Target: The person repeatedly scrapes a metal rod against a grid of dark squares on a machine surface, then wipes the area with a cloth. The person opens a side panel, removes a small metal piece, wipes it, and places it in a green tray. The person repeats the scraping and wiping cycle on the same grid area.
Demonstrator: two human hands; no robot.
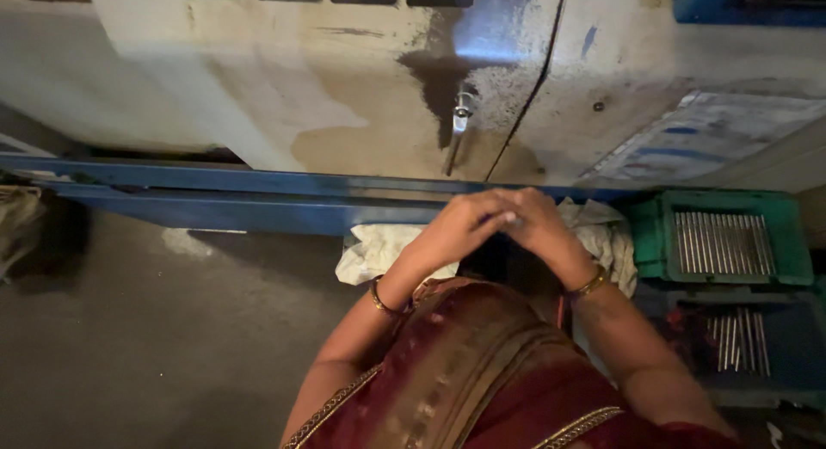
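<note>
So both hands meet right in front of the blue rail (258, 195) of a big grimy machine (344, 88). Left hand (460, 228) and right hand (538, 225) have fingertips pressed together, pinching something tiny and pale; can't tell what it is or which grip really has it. A white rag (379, 251) lies just below them. Off to the right, a green tray (731, 242) of thin metal rods (721, 242), and a blue tray (774, 346) below it with a few more.
</note>
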